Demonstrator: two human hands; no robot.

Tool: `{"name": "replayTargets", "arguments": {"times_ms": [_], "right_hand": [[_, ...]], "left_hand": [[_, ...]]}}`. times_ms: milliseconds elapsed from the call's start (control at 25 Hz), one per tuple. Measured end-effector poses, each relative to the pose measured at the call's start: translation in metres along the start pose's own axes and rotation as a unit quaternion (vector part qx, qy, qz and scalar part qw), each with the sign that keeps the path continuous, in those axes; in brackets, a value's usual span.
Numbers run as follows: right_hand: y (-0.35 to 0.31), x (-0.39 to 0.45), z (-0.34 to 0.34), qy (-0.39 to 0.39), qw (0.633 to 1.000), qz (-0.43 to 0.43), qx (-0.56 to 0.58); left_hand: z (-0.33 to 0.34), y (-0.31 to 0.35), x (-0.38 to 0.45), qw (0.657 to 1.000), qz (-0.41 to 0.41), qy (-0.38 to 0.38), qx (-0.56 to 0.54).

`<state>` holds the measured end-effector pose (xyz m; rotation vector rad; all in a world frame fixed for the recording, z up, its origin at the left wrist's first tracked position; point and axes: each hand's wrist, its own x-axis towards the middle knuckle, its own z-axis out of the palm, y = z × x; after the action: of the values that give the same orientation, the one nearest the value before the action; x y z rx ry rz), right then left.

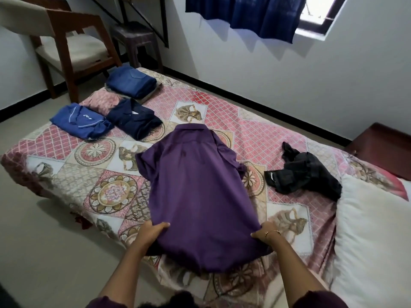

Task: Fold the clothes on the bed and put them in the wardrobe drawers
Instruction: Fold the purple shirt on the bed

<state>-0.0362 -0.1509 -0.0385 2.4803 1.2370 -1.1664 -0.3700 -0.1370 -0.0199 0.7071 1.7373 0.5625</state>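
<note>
On bed [255, 134]: both hands [153, 232] gripping purple shirt [195, 196] hem, fingertips hidden under fabric

Your bed [73, 174], under a patterned pink spread, carries a flat purple shirt [195, 192], folded jeans [131, 82], two folded blue shirts [82, 122] [134, 121], a crumpled black garment [307, 172] and a white pillow [373, 241].

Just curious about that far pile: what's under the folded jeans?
Under the folded jeans a grey-beige folded garment peeks out at the edges, lying on the bedspread. Most of it is covered, so its kind cannot be told.
</note>
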Motion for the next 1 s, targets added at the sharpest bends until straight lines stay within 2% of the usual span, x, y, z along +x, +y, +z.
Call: {"name": "replayTargets", "arguments": {"times_ms": [80,120,240,360,520,640,720,800,920,1000], "right_hand": [[0.008,-0.003,0.008,-0.005,0.999,-0.003,0.039],[0.011,-0.005,0.013,-0.017,0.993,-0.012,0.112],[0.021,-0.022,0.023,-0.064,0.938,-0.037,0.339],[0.034,-0.029,0.032,-0.078,0.921,-0.040,0.380],[0.059,-0.029,0.037,-0.006,0.880,-0.023,0.474],[0.077,-0.031,0.027,0.086,0.850,-0.041,0.519],[0.092,-0.033,0.026,0.129,0.857,-0.036,0.497],[0.117,-0.023,0.038,0.142,0.897,-0.005,0.419],[0.147,-0.016,0.067,0.103,0.964,0.031,0.243],[0.158,-0.020,0.082,0.110,0.970,0.029,0.217]], "left_hand": [[-0.001,-0.010,-0.004,0.990,-0.092,-0.083,-0.064],[-0.001,-0.015,-0.005,0.984,-0.113,-0.111,-0.077],[-0.005,-0.030,-0.006,0.975,-0.101,-0.146,-0.135],[-0.004,-0.038,-0.015,0.949,-0.122,-0.188,-0.223],[0.003,-0.047,-0.037,0.940,-0.113,-0.208,-0.244],[-0.003,-0.049,-0.044,0.920,-0.072,-0.200,-0.330],[-0.004,-0.064,-0.055,0.915,-0.061,-0.156,-0.367],[-0.003,-0.092,-0.065,0.939,-0.090,-0.125,-0.309],[0.005,-0.138,-0.075,0.971,-0.124,-0.102,-0.177],[0.016,-0.159,-0.077,0.975,-0.112,-0.056,-0.184]]}}
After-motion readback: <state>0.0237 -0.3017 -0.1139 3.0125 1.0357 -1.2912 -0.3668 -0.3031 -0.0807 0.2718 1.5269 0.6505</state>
